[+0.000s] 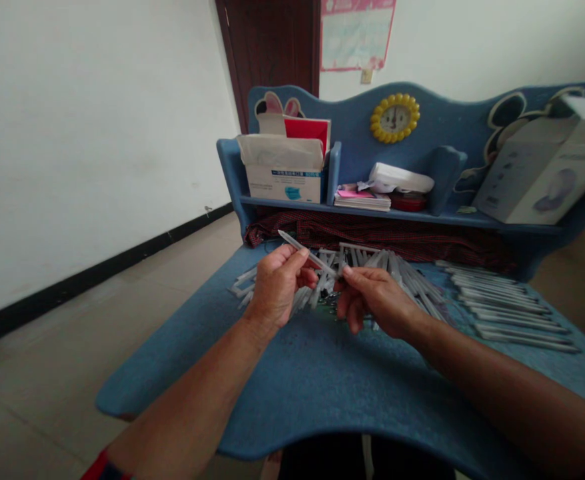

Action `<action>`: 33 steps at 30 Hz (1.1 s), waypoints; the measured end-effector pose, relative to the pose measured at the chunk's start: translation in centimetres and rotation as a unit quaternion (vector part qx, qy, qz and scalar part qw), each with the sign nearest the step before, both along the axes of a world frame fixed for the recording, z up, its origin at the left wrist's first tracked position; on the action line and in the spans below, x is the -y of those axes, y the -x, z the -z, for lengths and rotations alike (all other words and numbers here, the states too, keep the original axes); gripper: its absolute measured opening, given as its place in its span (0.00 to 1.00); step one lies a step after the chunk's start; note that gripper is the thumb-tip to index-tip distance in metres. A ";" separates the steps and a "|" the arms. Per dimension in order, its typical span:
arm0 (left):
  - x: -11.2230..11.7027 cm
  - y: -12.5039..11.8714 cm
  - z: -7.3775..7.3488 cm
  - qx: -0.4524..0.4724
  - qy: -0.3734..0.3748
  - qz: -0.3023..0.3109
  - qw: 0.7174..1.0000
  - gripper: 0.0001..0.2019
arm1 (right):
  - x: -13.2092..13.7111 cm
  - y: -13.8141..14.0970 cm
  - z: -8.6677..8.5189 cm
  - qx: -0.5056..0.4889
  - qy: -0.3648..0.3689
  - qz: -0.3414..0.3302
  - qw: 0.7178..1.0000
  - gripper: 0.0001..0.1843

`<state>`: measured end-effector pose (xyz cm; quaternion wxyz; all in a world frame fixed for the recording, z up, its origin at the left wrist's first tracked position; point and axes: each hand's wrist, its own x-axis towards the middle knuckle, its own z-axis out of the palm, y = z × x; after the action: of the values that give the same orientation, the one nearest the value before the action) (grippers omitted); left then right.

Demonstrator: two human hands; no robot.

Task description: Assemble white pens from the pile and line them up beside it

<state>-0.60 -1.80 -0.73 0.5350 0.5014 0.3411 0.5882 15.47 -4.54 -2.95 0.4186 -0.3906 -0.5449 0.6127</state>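
Note:
Between the thumb and fingers of my left hand [277,280] is a slim, translucent pen barrel [317,261], its pointed end tilted up to the left. My right hand [380,297] pinches at the barrel's lower right end; whatever small part sits between those fingertips is too small to tell. Under and behind both hands lies a loose pile of clear pen barrels [415,283], with small dark parts [328,300] among them. On the right side of the table, several pens [512,307] lie side by side in a row.
The blue table [282,393] has a curved front edge. At its back, a dark red checked cloth [392,237] lies below a shelf with a mask box [285,180], papers [362,200], a white box [542,167] and a yellow clock [395,118].

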 end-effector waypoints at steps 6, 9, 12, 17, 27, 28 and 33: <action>0.0 0.0 0.0 0.001 0.000 -0.009 1.000 0.07 | -0.1 0.0 -0.1 0.002 -0.031 0.017 0.999 0.16; -0.1 0.0 0.0 -0.001 0.004 -0.007 1.000 0.08 | -0.1 -0.1 0.1 -0.003 -0.005 -0.005 1.000 0.18; -0.1 0.0 0.1 -0.001 0.003 -0.010 1.000 0.08 | -0.1 -0.1 0.1 -0.006 0.012 -0.005 1.000 0.20; -0.1 0.0 0.0 0.000 0.006 -0.009 1.000 0.07 | -0.1 -0.1 -0.1 -0.004 -0.024 0.010 1.000 0.16; 0.0 -0.1 0.0 -0.001 0.008 -0.014 1.000 0.07 | -0.2 -0.1 0.0 -0.007 -0.016 -0.001 1.000 0.18; 0.0 -0.1 0.0 -0.003 0.007 -0.014 1.000 0.07 | -0.2 -0.1 0.1 -0.009 -0.019 -0.001 1.000 0.17; 0.0 -0.1 0.0 -0.013 0.004 -0.010 1.000 0.06 | -0.3 -0.2 0.2 -0.026 0.025 -0.037 0.999 0.15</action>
<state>-0.50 -1.83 -0.77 0.5264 0.5038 0.3554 0.5855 15.64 -4.21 -3.19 0.3998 -0.3646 -0.5326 0.6508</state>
